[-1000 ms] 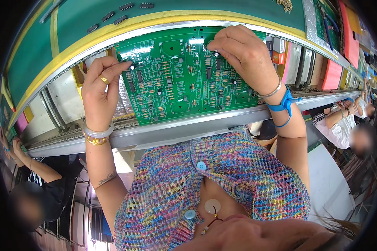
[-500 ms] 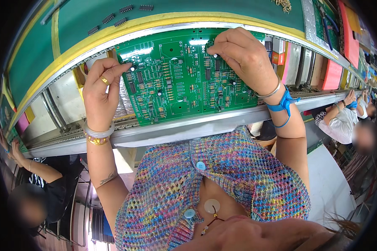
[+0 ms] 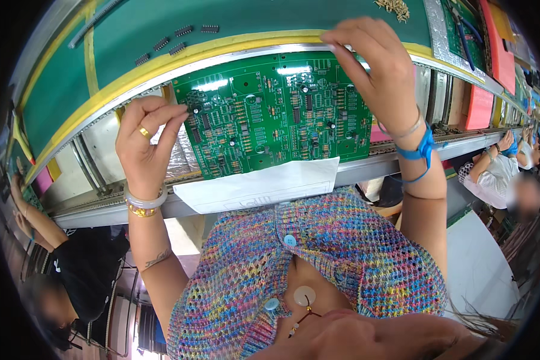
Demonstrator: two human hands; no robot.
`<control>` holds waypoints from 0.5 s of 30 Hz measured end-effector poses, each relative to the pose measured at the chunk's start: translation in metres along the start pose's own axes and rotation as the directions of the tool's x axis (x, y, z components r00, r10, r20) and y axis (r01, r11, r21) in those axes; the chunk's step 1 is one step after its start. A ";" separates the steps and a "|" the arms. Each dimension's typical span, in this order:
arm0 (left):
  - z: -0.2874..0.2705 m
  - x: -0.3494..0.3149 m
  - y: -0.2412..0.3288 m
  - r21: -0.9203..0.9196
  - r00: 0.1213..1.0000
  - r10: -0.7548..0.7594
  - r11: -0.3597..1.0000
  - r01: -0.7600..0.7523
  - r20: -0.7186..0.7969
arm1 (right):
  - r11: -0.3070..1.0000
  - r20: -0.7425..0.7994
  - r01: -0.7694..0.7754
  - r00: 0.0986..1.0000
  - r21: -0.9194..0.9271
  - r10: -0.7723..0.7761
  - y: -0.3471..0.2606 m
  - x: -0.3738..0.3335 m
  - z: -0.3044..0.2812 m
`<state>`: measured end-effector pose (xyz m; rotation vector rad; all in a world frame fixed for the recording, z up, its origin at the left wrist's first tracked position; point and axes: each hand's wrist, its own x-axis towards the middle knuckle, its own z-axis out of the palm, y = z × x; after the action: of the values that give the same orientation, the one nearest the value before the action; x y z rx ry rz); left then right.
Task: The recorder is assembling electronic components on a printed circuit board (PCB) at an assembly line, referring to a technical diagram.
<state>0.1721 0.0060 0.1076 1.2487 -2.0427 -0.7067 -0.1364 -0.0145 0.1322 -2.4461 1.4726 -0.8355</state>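
A green circuit board (image 3: pixel 270 147) with many small parts lies across the rails in front of me. My left hand (image 3: pixel 147 132) is closed at the board's left edge, thumb and forefinger tips together beside a small round capacitor (image 3: pixel 196 110). Whether anything sits in that pinch I cannot make out. Above the board's far right edge, over the yellow strip, my right hand (image 3: pixel 375 66) is raised off the board. Its thumb and fingertips are drawn close together; anything between them is too small to tell. Another small round capacitor (image 3: pixel 305 89) stands on the board's right half.
Several black chips (image 3: pixel 177 48) and a pile of small tan parts (image 3: pixel 394 8) lie on the green mat (image 3: pixel 270 18) beyond the rail. Pliers (image 3: pixel 464 36) rest at far right. A paper sheet (image 3: pixel 258 186) overlaps the near rail. Other people work at both sides.
My right hand has lifted from the board and moved up and right, past its far edge. My left hand stays by the left edge. The paper's near side now shows more.
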 end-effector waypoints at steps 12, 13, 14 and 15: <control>0.043 0.128 0.011 0.235 0.959 0.281 0.931 -0.279 0.027 | 0.976 0.083 0.144 0.988 -0.165 -0.131 0.002 0.046 0.037; 0.047 0.131 0.007 0.259 0.957 0.289 0.922 -0.287 0.031 | 0.972 0.104 0.164 0.983 -0.168 -0.148 0.002 0.043 0.037; 0.049 0.134 0.005 0.283 0.955 0.296 0.913 -0.293 0.035 | 0.972 0.103 0.164 0.984 -0.170 -0.148 0.003 0.043 0.037; 0.051 0.136 0.004 0.283 0.954 0.298 0.912 -0.295 0.035 | 0.974 0.096 0.183 0.980 -0.130 -0.172 0.003 0.042 0.037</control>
<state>0.0846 -0.1094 0.1097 1.0512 -2.3212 -0.2688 -0.1038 -0.0570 0.1164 -2.7115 1.3396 -0.6713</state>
